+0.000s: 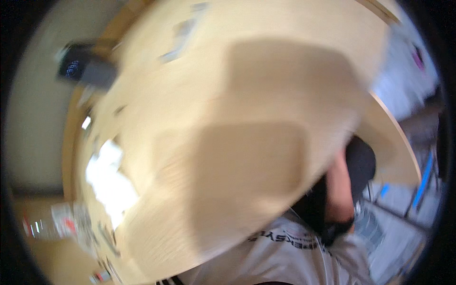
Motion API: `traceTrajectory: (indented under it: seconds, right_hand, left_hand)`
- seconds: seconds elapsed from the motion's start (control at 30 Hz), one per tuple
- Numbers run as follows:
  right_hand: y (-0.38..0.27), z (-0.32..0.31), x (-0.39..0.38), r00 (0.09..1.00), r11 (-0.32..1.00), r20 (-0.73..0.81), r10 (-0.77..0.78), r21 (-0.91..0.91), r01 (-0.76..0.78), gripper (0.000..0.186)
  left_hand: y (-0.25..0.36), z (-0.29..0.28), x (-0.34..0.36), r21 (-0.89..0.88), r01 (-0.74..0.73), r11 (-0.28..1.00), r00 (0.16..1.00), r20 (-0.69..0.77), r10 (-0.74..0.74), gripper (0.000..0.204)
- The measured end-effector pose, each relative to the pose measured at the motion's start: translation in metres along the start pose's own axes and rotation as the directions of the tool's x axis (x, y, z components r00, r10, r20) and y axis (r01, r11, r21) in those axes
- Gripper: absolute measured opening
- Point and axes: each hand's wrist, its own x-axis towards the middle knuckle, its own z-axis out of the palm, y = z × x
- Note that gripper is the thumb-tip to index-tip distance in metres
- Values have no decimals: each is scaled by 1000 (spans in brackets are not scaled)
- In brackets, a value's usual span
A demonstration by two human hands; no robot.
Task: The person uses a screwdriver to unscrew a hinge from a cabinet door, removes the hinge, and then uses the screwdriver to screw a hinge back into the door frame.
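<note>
My right forearm (338,194) is beside my dark-clothed leg (363,161), at the right edge of the light wooden table (180,99). It is smeared by motion, and the table's edge hides the fingers, so what they hold or touch cannot be told. My left hand is out of the picture. A crumpled white paper or cloth (110,183) lies on the left of the table. Farther back is a blurred grey strip-shaped thing (183,38).
A dark device with a lit display (85,66) stands at the far left. Clear plastic packaging (71,221) and several small tools (109,240) lie along the left edge. Whitish plastic sheeting (403,76) is at the right, above a floor with blue strips (424,180).
</note>
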Motion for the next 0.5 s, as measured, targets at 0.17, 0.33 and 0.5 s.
traceTrajectory:
  seconds: [0.17, 0.33, 0.5]
  right_hand:
    - [27, -26, 7, 987, 987, 20, -157, -17, 157, 24]
    - [5, -29, 7, 969, 967, 91, -228, -98, 237, 29]
    - [19, -36, 15, 979, 975, 131, -159, -135, 176, 35]
  left_hand:
    - [-10, 0, 12, -214, 6, 977, 999, 43, 3, 27]
    - [1, 13, 19, -315, -36, 949, 996, 60, 58, 25]
    - [-12, 6, 14, -238, -12, 971, 1000, 2, 13, 24]
